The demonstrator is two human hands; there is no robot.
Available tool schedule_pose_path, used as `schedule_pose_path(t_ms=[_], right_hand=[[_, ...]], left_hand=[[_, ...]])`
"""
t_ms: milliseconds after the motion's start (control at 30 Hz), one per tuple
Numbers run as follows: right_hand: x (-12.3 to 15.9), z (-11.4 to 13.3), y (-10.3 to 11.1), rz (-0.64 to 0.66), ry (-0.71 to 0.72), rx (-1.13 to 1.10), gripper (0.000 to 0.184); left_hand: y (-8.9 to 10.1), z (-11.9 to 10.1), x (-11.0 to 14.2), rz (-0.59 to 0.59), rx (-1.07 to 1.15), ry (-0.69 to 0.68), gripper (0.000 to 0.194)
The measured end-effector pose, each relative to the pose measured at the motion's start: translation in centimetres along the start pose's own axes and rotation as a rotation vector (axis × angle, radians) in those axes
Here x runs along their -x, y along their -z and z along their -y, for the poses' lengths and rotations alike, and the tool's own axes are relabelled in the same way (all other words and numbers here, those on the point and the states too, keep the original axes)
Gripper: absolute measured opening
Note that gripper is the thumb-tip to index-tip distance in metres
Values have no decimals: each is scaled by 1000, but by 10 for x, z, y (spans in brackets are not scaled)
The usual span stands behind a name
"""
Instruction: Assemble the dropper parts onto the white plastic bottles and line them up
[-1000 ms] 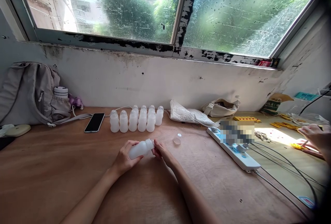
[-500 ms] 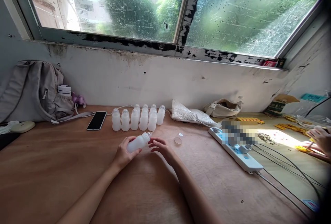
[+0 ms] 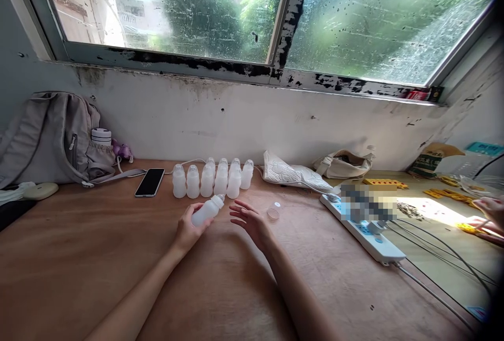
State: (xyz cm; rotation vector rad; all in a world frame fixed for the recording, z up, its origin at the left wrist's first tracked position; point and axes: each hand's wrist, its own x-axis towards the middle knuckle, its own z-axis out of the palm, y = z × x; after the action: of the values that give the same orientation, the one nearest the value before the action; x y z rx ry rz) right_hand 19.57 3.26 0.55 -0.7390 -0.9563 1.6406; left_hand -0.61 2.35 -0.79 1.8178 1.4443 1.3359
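Note:
My left hand [image 3: 188, 228] grips a small white plastic bottle [image 3: 206, 211], tilted with its clear-capped neck pointing up and right toward a cluster of several like bottles [image 3: 212, 179] standing on the wooden table [image 3: 79, 257]. My right hand [image 3: 249, 219] hovers open just right of the bottle, fingers spread, holding nothing. A small clear cap [image 3: 273, 212] lies on the table to the right of that hand.
A black phone [image 3: 149, 182] and a grey backpack [image 3: 51, 139] lie at the left. A white cloth bag [image 3: 289, 174], a beige pouch [image 3: 342, 164] and a white power strip [image 3: 364, 231] with cables sit at the right. Another person's hand [image 3: 490, 209] works at the far right edge.
My right hand let go of the bottle's neck and opened. My left hand carried the bottle a little farther toward the standing bottles.

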Motion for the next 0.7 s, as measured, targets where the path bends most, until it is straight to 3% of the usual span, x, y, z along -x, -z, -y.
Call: schedule_pose_path(t_ms=[133, 267, 333, 467, 533, 700], right_hand=[[1, 0, -7, 67, 18, -42, 47], [6, 5, -14, 61, -9, -11, 48], [7, 6, -15, 32, -28, 29, 49], [6, 1, -17, 64, 3, 9, 47], [4, -4, -17, 87, 35, -6, 43], [3, -11, -17, -25, 79, 113, 32]], left_hand=[[-6, -5, 5, 156, 56, -40, 41], [-5, -1, 1, -19, 23, 87, 43], [-2, -1, -2, -37, 107, 163, 45], [1, -9, 2, 305, 375, 220, 43], [-3, -14, 7, 400, 339, 186, 42], [-10, -20, 15, 151, 88, -30, 47]])
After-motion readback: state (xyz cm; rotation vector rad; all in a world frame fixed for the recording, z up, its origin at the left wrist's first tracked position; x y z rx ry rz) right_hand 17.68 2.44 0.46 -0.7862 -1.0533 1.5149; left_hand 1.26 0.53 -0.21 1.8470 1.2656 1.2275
